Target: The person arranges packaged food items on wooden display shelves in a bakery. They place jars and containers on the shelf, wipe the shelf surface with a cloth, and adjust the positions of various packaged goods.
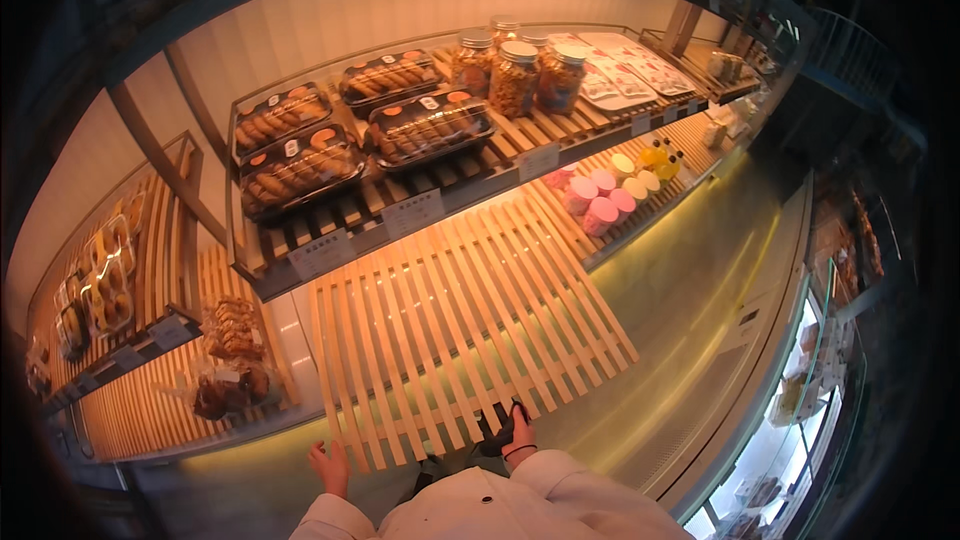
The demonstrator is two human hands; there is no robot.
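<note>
A slatted wooden rack (450, 315) lies tilted across the lower display shelf, its near edge jutting out past the shelf's front towards me. At its near left corner is my left hand (330, 469), fingers apart and holding nothing; whether it touches the slats cannot be told. My right hand (520, 431), with a dark band at the wrist, is just below the rack's near edge and closed around a small dark object (519, 409) that I cannot make out.
Above stands a shelf with clear-lidded trays of cookies (427, 127), lidded jars (514, 79) and printed packs (615, 71). Pink-lidded cups (601, 214) are at the right of the lower shelf, bagged bread (232, 386) at the left. A glass display case (795, 405) stands at far right.
</note>
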